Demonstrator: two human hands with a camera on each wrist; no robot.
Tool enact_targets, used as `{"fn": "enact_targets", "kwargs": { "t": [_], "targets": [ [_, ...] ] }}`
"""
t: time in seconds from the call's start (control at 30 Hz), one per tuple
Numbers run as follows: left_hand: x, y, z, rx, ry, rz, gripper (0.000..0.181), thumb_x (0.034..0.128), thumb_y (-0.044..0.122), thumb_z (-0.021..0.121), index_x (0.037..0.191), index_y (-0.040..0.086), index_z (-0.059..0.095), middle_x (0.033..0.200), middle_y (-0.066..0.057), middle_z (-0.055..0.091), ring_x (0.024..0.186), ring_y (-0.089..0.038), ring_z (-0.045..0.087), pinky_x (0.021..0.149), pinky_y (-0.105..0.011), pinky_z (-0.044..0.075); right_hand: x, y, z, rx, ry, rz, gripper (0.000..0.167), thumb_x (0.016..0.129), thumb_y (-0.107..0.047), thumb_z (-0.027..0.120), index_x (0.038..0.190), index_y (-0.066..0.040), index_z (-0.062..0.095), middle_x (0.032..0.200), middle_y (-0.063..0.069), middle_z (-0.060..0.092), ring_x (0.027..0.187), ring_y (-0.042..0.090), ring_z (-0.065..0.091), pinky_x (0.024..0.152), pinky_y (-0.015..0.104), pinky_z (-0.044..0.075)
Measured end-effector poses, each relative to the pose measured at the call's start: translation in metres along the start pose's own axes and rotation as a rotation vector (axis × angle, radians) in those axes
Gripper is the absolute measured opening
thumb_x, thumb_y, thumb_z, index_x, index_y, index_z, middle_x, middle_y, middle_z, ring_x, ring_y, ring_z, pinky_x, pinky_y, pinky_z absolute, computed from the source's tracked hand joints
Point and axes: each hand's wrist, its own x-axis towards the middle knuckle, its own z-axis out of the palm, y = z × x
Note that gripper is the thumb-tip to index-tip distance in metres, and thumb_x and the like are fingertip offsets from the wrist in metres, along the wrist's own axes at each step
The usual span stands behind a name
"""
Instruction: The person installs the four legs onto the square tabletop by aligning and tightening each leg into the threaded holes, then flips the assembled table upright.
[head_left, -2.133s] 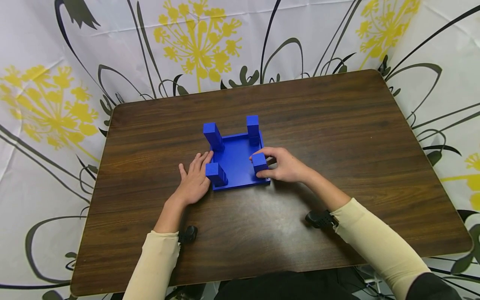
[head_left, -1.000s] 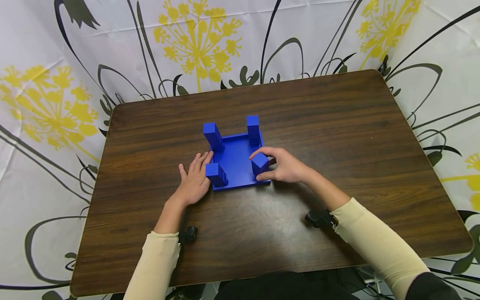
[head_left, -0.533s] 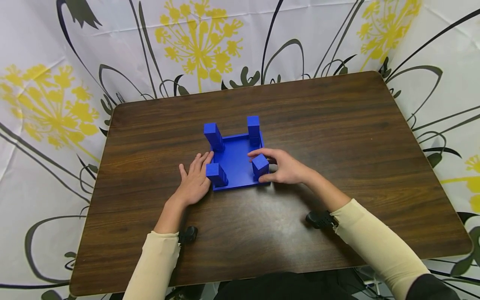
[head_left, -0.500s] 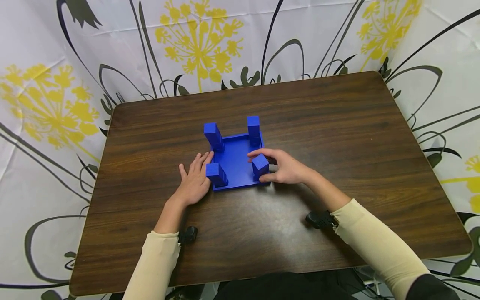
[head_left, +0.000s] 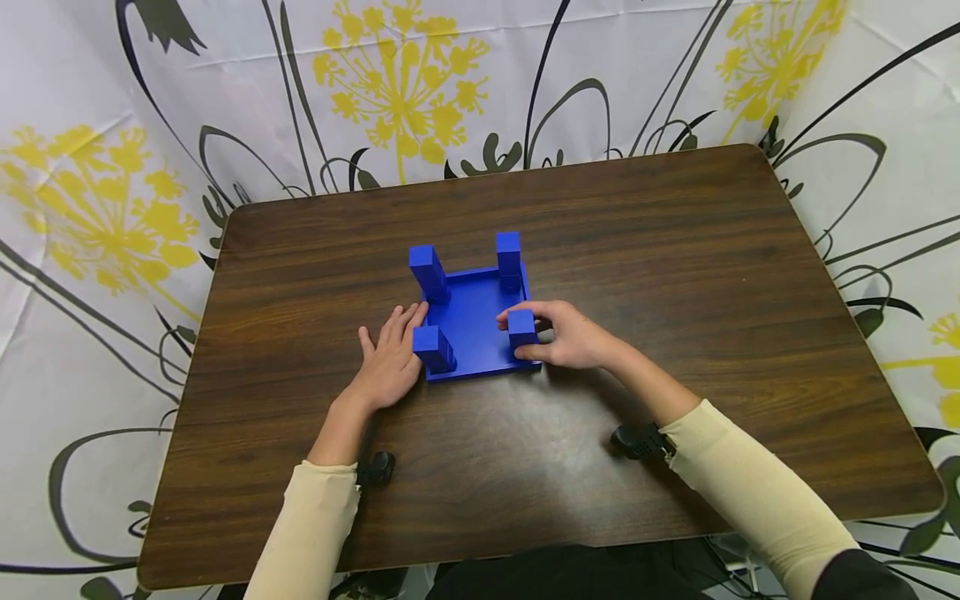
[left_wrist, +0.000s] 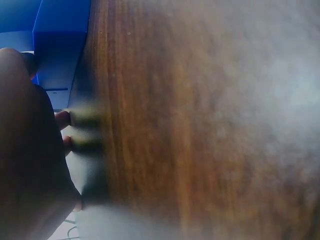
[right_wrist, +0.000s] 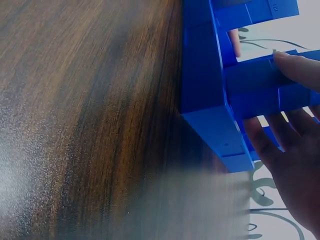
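Note:
A shallow blue tray [head_left: 480, 325] sits on the table, with an upright square blue post at each corner. My right hand [head_left: 573, 335] grips the near right post [head_left: 522, 327], thumb on the near side and fingers on the far side. In the right wrist view that post [right_wrist: 255, 90] rises from the corner of the tray [right_wrist: 202, 70]. My left hand [head_left: 388, 362] lies with fingers extended against the tray's left side, beside the near left post [head_left: 433, 348]. Part of that hand [left_wrist: 25, 145] shows dark in the left wrist view, next to blue plastic [left_wrist: 60, 55].
The far left post [head_left: 428, 272] and far right post [head_left: 508, 255] stand untouched. A brown wood-grain table [head_left: 660, 250] extends around the tray. Behind it hangs a white cloth [head_left: 585, 50] with yellow and grey plant prints.
The near right post has turned about its upright axis in my right hand; its top stood cornerwise and is now squared. The right fingers have shifted slightly. My left hand has stayed put.

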Motion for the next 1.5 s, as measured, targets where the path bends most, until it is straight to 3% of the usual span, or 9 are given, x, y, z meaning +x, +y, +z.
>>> {"fn": "enact_targets", "kwargs": {
  "t": [0.23, 0.43, 0.7, 0.9, 1.07, 1.2, 1.33, 1.5],
  "targets": [
    [0.0, 0.001, -0.001, 0.0, -0.003, -0.002, 0.06, 0.1049, 0.034, 0.023, 0.159, 0.026, 0.0, 0.164, -0.007, 0.008, 0.149, -0.027, -0.004, 0.103, -0.07, -0.013, -0.001, -0.001, -0.002, -0.01, -0.022, 0.007, 0.054, 0.081, -0.004, 0.079, 0.131, -0.005, 0.059, 0.13, 0.004, 0.062, 0.121, 0.019, 0.056, 0.1, 0.044, 0.043],
    [0.0, 0.001, -0.002, -0.003, -0.011, -0.009, 0.059, 0.1054, 0.037, 0.022, 0.159, 0.026, -0.001, 0.164, -0.008, 0.007, 0.149, -0.028, -0.005, 0.103, -0.07, -0.014, -0.002, -0.002, -0.007, 0.054, -0.088, -0.019, 0.063, 0.081, 0.009, 0.07, 0.138, -0.009, 0.053, 0.138, 0.003, 0.056, 0.13, 0.018, 0.048, 0.108, 0.045, 0.035],
    [0.0, 0.0, -0.001, -0.001, -0.01, -0.002, 0.06, 0.1053, 0.036, 0.022, 0.159, 0.026, -0.001, 0.164, -0.008, 0.007, 0.149, -0.027, -0.005, 0.103, -0.07, -0.014, -0.002, 0.001, -0.01, 0.121, -0.14, -0.042, 0.057, 0.085, 0.011, 0.065, 0.138, -0.005, 0.052, 0.134, 0.007, 0.06, 0.129, 0.02, 0.05, 0.108, 0.047, 0.034],
    [0.0, 0.0, -0.001, -0.003, -0.012, -0.006, 0.059, 0.1059, 0.04, 0.02, 0.159, 0.026, -0.001, 0.164, -0.007, 0.007, 0.149, -0.027, -0.005, 0.103, -0.07, -0.014, -0.002, -0.001, -0.009, 0.05, -0.099, 0.0, 0.056, 0.084, 0.001, 0.075, 0.135, -0.007, 0.055, 0.136, 0.009, 0.057, 0.122, 0.02, 0.054, 0.101, 0.044, 0.044],
    [0.0, 0.0, -0.002, -0.007, -0.013, -0.005, 0.059, 0.1057, 0.04, 0.02, 0.159, 0.026, -0.001, 0.164, -0.008, 0.007, 0.149, -0.028, -0.005, 0.103, -0.07, -0.014, -0.002, -0.002, -0.007, 0.002, -0.038, 0.009, 0.048, 0.08, -0.008, 0.082, 0.124, -0.007, 0.061, 0.119, 0.005, 0.063, 0.104, 0.019, 0.061, 0.09, 0.04, 0.051],
    [0.0, 0.0, -0.002, -0.004, -0.011, -0.004, 0.06, 0.1058, 0.043, 0.019, 0.159, 0.026, -0.002, 0.164, -0.007, 0.007, 0.149, -0.027, -0.005, 0.103, -0.07, -0.014, -0.001, -0.002, -0.004, -0.024, -0.006, 0.018, 0.043, 0.078, -0.013, 0.084, 0.115, -0.01, 0.062, 0.109, 0.003, 0.064, 0.1, 0.018, 0.061, 0.088, 0.039, 0.052],
    [0.0, 0.0, -0.001, -0.004, -0.008, -0.004, 0.06, 0.1057, 0.045, 0.018, 0.159, 0.026, -0.001, 0.164, -0.007, 0.007, 0.149, -0.027, -0.005, 0.103, -0.07, -0.015, -0.001, -0.002, -0.003, -0.071, 0.007, 0.025, 0.048, 0.078, -0.016, 0.085, 0.12, -0.012, 0.062, 0.114, 0.003, 0.063, 0.104, 0.018, 0.059, 0.089, 0.04, 0.05],
    [0.0, 0.0, -0.001, -0.004, -0.007, -0.002, 0.059, 0.1058, 0.043, 0.018, 0.159, 0.026, -0.001, 0.164, -0.008, 0.008, 0.149, -0.028, -0.005, 0.103, -0.07, -0.014, -0.003, -0.002, -0.005, -0.055, -0.006, 0.0, 0.062, 0.078, -0.01, 0.083, 0.133, -0.01, 0.056, 0.133, 0.004, 0.057, 0.124, 0.02, 0.051, 0.101, 0.044, 0.042]
  ]
}}
